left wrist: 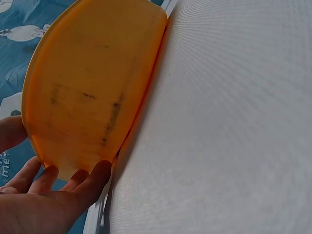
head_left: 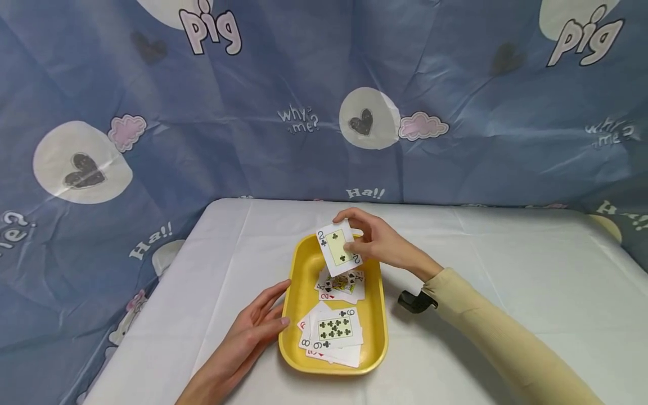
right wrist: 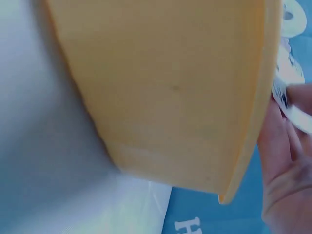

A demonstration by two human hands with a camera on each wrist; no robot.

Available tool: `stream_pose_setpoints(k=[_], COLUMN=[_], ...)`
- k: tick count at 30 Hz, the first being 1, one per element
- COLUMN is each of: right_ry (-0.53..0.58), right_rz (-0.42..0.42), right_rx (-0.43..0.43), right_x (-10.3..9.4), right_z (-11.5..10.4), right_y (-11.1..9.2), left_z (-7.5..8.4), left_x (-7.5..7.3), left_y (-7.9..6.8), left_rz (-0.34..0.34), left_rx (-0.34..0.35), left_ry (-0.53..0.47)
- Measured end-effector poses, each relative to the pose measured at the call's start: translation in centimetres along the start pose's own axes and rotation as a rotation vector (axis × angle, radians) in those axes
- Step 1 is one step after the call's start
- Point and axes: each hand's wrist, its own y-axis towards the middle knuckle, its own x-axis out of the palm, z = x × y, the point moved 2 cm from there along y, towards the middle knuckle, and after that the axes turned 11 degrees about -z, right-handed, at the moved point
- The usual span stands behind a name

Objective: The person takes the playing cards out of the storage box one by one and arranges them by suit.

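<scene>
A yellow tray (head_left: 302,270) holds two loose piles of playing cards. Over its far end, my right hand (head_left: 379,239) pinches a two of clubs (head_left: 334,241), thumb on the face and fingers at the far edge. In the right wrist view that card (right wrist: 298,118) shows only in part beside the tray's rim. A king card (head_left: 346,282) tops the far pile; a nine of clubs (head_left: 335,328) tops the near one. My left hand (head_left: 248,332) rests against the tray's left side, its spread fingers touching the outer wall, as the left wrist view also shows.
The tray stands on a white-covered table (head_left: 481,253). Behind the table hangs a blue printed cloth (head_left: 283,157). A black device (head_left: 416,302) sits at the right wrist, below the cuff of a tan sleeve (head_left: 486,315).
</scene>
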Motion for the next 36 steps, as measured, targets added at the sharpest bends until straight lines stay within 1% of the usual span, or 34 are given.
stream_pose_setpoints(k=[6,13,16,21,25,29,32,36], right_ry=[-0.024,-0.005,-0.026,-0.043,-0.057,-0.103,-0.127,-0.158], right_rz=[0.155,0.256,0.308,0.385,0.406,0.397,0.347,0.275], right_rx=[-0.002,0.002,0.024,0.094,0.148,0.224,0.288,0.341], right_x=[-0.2,-1.1,-1.7,-2.5,-3.2,-3.8,-4.0,-4.0], right_z=[-0.5,-1.1,-1.1,-0.9,-0.4,0.3,1.2,2.6], right_y=[-2.0,-4.5,-5.7,-7.7,-9.1,-10.1,-10.4,-10.5], left_z=[0.0,0.0,0.0,0.1,0.2,0.1,0.1,0.2], left_x=[0.1,0.1,0.1,0.1,0.0,0.1,0.1,0.1], left_y=[-0.1,-0.2,-0.2,-0.2,-0.2,-0.3,-0.3,-0.3], left_rz=[0.002,0.017,0.017,0.004,0.002,0.008,0.007,0.0], left_rx=[0.002,-0.012,-0.014,-0.004,0.004,0.004,0.007,0.004], left_ry=[-0.008,-0.012,-0.01,-0.009,-0.011,-0.008,-0.006,-0.005])
